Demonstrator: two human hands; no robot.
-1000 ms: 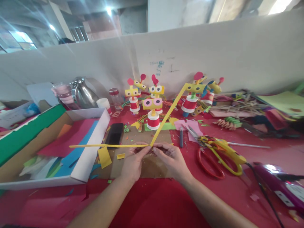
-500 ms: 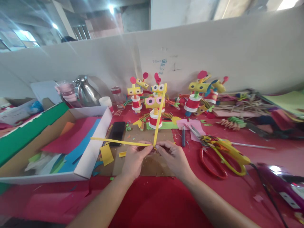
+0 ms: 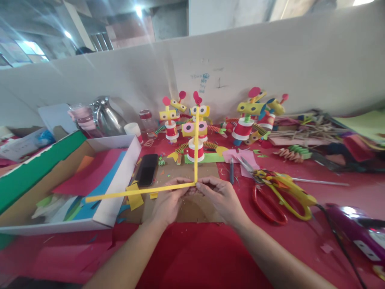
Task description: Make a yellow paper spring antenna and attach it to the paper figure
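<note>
Two yellow paper strips meet at a corner between my hands, one reaching left, the other pointing up and away. My left hand is closed at that corner, its fingers beneath the left-reaching strip. Pinching the same corner from the right is my right hand, thumb and forefinger together. Both hands hover over a brown cardboard sheet. Behind the upright strip stands a paper-cup figure with a yellow head and folded paper arms. Whether the strips are joined at the corner is hidden by my fingertips.
Left stands a white box of coloured paper, beside a black phone. Scissors, a yellow glue gun with its cord and a purple device lie right. More cup figures line the white partition.
The left-reaching strip now extends farther left and tilts lower, over the box's edge. The other strip has swung from leaning right to nearly upright. My hands remain together at the corner.
</note>
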